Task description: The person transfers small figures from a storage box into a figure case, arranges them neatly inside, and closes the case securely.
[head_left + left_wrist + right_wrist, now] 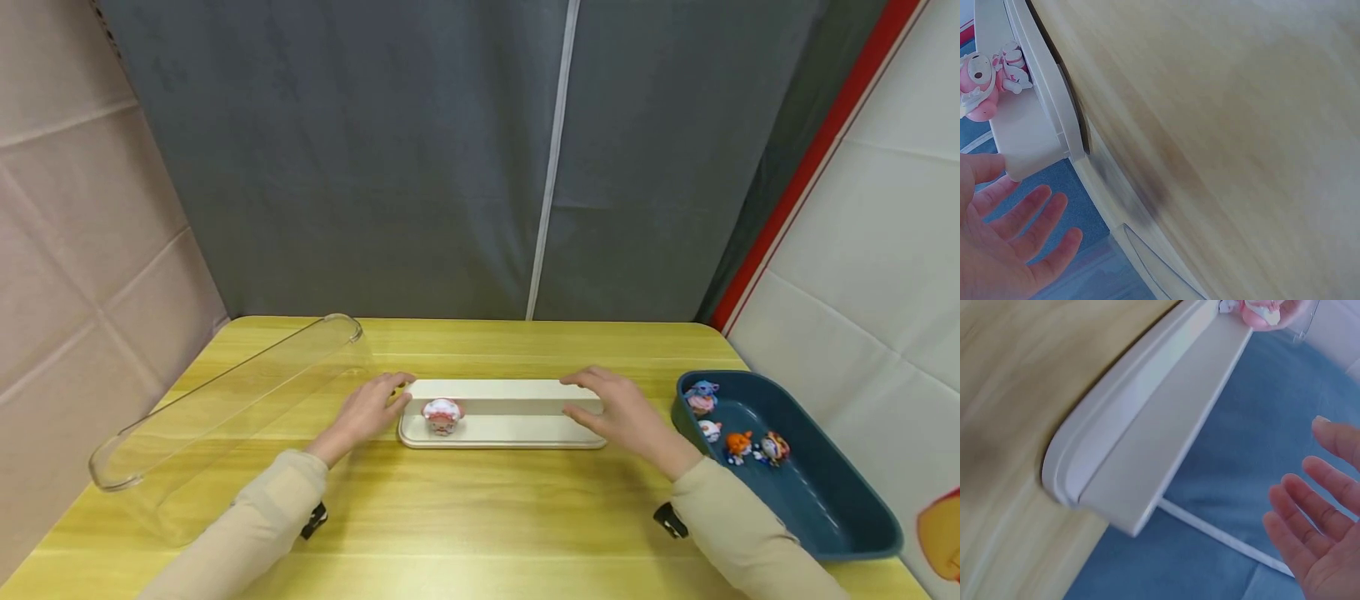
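With left hand (367,410) and right hand (624,412) well apart, loosely spread, gripping nothing, near opposite ends of white stand (517,429) | on its left part, pink-and-white figurine (442,416) | seemingly at step of aligning stand | probably calling next for light, even contact, without tipping figurine | left contact: cannot tell

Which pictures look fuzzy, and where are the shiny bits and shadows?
Head view: the clearest one, with glints on the clear cover and a pale sheen on the table; left wrist view: fuzzy wood grain and a dark, smudgy shadow; right wrist view: the wood looks blurry, the edges of the tray a bit clearer.
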`<action>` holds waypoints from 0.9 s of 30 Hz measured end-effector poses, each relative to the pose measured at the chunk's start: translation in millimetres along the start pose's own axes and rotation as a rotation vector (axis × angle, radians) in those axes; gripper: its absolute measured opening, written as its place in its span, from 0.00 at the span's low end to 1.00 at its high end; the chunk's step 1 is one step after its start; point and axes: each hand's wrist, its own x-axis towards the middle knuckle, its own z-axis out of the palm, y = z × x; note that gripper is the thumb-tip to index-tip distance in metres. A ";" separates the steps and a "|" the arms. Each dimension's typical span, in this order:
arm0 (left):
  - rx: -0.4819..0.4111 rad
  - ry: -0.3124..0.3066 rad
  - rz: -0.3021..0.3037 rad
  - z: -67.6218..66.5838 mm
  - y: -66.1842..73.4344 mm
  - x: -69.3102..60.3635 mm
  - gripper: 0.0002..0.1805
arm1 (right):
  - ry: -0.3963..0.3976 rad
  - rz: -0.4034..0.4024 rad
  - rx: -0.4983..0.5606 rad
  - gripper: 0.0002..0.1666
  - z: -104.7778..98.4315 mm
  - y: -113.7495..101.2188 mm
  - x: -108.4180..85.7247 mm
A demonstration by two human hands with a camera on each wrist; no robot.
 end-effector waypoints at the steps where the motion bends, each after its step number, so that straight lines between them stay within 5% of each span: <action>1: 0.000 0.000 0.001 -0.1 -0.2 -0.1 0.17 | -0.002 0.005 -0.010 0.19 -3.7 0.9 -1.2; 14: 0.005 -0.005 0.005 0.2 -0.6 0.0 0.17 | -0.001 0.122 -0.143 0.20 -43.4 19.2 -15.5; 27: -0.010 0.012 0.020 -0.3 -0.5 0.0 0.15 | -0.068 0.289 -0.122 0.24 -80.3 46.2 -32.8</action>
